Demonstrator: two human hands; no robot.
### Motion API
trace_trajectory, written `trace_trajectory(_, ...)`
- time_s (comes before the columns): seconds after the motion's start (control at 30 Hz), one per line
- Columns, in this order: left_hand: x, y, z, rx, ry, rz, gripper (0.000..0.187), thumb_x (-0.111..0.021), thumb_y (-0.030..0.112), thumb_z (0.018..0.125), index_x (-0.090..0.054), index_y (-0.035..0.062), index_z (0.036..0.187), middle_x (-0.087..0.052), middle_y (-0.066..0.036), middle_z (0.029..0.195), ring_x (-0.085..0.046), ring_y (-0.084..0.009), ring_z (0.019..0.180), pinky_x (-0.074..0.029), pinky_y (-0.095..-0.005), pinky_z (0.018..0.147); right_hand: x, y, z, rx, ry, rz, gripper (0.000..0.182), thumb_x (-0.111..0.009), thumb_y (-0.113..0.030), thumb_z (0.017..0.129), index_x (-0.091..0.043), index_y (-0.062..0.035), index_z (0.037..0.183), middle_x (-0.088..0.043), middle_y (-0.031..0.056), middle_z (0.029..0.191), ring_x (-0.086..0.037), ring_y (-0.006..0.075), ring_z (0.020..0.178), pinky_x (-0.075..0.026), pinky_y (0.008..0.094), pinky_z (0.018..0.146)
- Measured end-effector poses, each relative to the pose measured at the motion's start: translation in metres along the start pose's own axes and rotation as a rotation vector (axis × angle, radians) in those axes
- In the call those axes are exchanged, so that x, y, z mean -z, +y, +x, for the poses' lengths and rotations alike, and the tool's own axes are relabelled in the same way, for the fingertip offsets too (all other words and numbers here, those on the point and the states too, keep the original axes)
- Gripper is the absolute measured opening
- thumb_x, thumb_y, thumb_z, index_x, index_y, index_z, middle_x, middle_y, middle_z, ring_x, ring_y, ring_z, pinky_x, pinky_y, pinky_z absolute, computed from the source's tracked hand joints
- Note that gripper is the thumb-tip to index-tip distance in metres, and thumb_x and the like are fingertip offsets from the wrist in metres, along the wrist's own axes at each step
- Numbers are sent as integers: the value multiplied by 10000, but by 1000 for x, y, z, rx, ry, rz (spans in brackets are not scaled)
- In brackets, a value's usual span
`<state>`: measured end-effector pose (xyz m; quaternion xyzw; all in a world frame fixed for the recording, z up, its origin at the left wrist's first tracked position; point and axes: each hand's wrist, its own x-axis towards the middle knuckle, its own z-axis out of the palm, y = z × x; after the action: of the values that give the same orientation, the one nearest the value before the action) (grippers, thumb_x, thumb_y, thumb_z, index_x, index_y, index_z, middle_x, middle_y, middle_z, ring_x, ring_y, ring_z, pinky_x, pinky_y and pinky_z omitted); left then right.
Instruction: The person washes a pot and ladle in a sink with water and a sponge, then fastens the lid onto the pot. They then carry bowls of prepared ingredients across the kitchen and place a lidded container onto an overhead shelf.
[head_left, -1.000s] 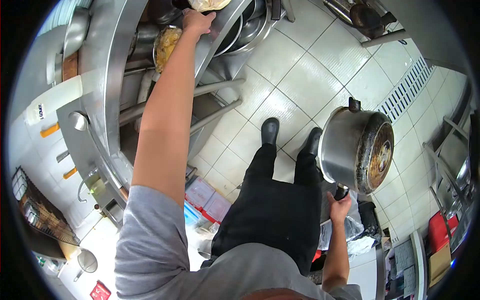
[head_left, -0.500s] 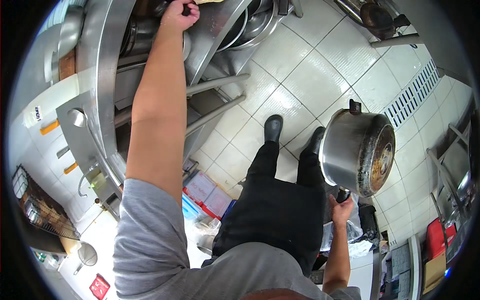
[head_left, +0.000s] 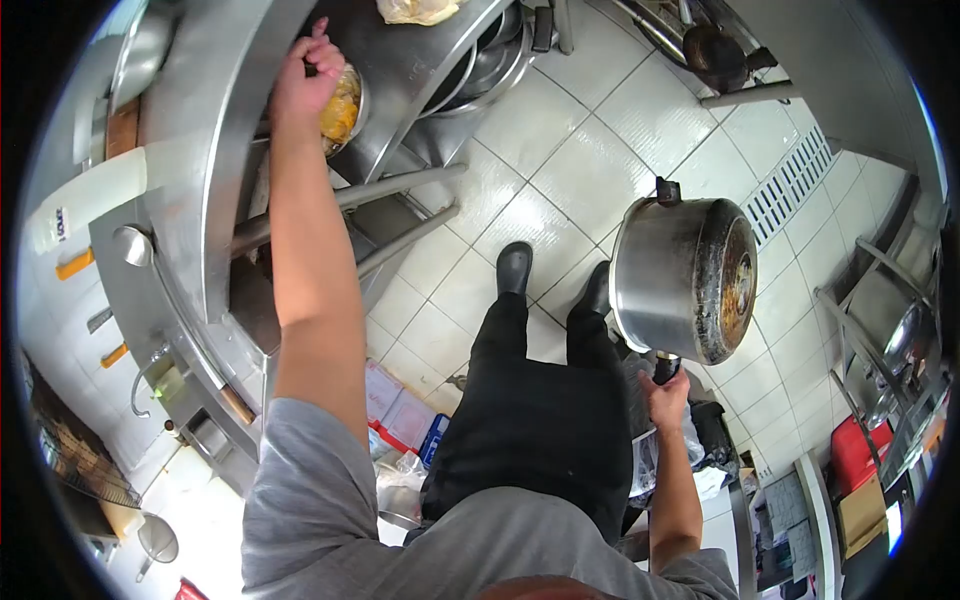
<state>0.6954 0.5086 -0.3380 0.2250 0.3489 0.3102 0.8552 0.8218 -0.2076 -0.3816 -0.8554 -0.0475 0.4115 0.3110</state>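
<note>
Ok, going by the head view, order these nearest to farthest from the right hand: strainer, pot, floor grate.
1. Pot, its handle in the right hand.
2. Floor grate, toward upper right.
3. Strainer, far off at lower left.

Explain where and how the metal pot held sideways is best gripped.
Take the pot by its nearer black handle, probably coming from the near side, where the right hand holds it: this handle juts that way, while the broad round wall looks hard to grasp one-handed.

Scorched silver steel pot (head_left: 655, 275): gripped sideways by black handle (head_left: 666, 370) in right hand (head_left: 664, 398) | left hand (head_left: 305, 85): extended beside silver-rimmed bowl (head_left: 364, 105) of yellow food (head_left: 341, 108)
</note>
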Motion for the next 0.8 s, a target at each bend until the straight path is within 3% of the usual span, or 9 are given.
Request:
trace_trajectory(0.03, -4, -3, -13, -6, -75, 2, 335, -560, -82, 846, -546, -22, 1176, -389, 22, 685, -385, -95, 582, -318, -251, 523, 0, -6, 2, 21, 1, -8, 358, -808, -101, 751, -604, 41, 1009, -613, 17, 803, -516, 148, 714, -461, 322, 684)
trace_trajectory(0.07, -16, -12, -32, 5, -57, -40, 340, -546, -42, 866, -545, 5, 1203, -391, 35, 687, -384, -86, 577, -317, -245, 513, 1, -7, 3, -1, -45, 14, 310, -812, -96, 751, -590, 10, 940, -589, 5, 761, -506, 128, 660, -450, 314, 622)
trace_trajectory(0.13, -30, -29, -67, 14, -14, -55, 338, -544, -26, 872, -540, 14, 1208, -393, 35, 687, -386, -77, 569, -311, -234, 500, -1, -9, -2, -120, -112, 80, 295, -818, -76, 748, -584, -6, 914, -595, 9, 770, -523, 130, 681, -457, 309, 635)
trace_trajectory(0.23, -35, -52, -107, 61, -78, -26, 378, -543, -42, 849, -526, -17, 1226, -451, 30, 729, -391, -52, 564, -316, -227, 491, 3, -30, -18, -160, -149, 150, 310, -827, -72, 746, -529, -65, 830, -516, -33, 717, -472, 93, 632, -403, 277, 565)
trace_trajectory(0.33, -57, -80, -151, 8, 38, 103, 419, -580, -8, 825, -546, -47, 1241, -482, 4, 743, -416, -74, 555, -336, -234, 489, 10, -48, -39, -168, -163, 240, 313, -828, -75, 753, -522, -80, 817, -509, -42, 693, -459, 78, 609, -391, 274, 546)
trace_trajectory(0.47, -72, -98, -202, 82, 47, 142, 439, -597, -16, 804, -562, -30, 1241, -498, 9, 752, -422, -63, 554, -339, -227, 480, 29, -72, -69, -181, -218, 291, 289, -809, -62, 769, -523, -85, 803, -518, -26, 639, -461, 87, 469, -376, 268, 438)
trace_trajectory(0.57, -85, -107, -239, 146, 12, 154, 433, -582, -9, 783, -564, -5, 1216, -469, 3, 671, -415, -75, 524, -331, -241, 469, 43, -82, -92, -165, -295, 320, 246, -778, -34, 756, -541, -68, 811, -516, -15, 612, -460, 101, 425, -371, 264, 408)
trace_trajectory(0.63, -91, -114, -266, 214, 58, 170, 446, -571, -18, 773, -558, -3, 1218, -476, -6, 670, -410, -76, 505, -323, -242, 456, 51, -92, -111, -154, -318, 351, 225, -766, -36, 760, -545, -69, 782, -515, -7, 577, -472, 111, 408, -371, 264, 396)
trace_trajectory(0.8, -99, -119, -343, 368, -69, 177, 476, -576, -9, 764, -540, 7, 1238, -460, 13, 673, -405, -66, 504, -325, -235, 446, 79, -104, -161, -198, -339, 453, 194, -722, -22, 759, -533, -60, 772, -523, 34, 549, -493, 150, 388, -389, 291, 388)
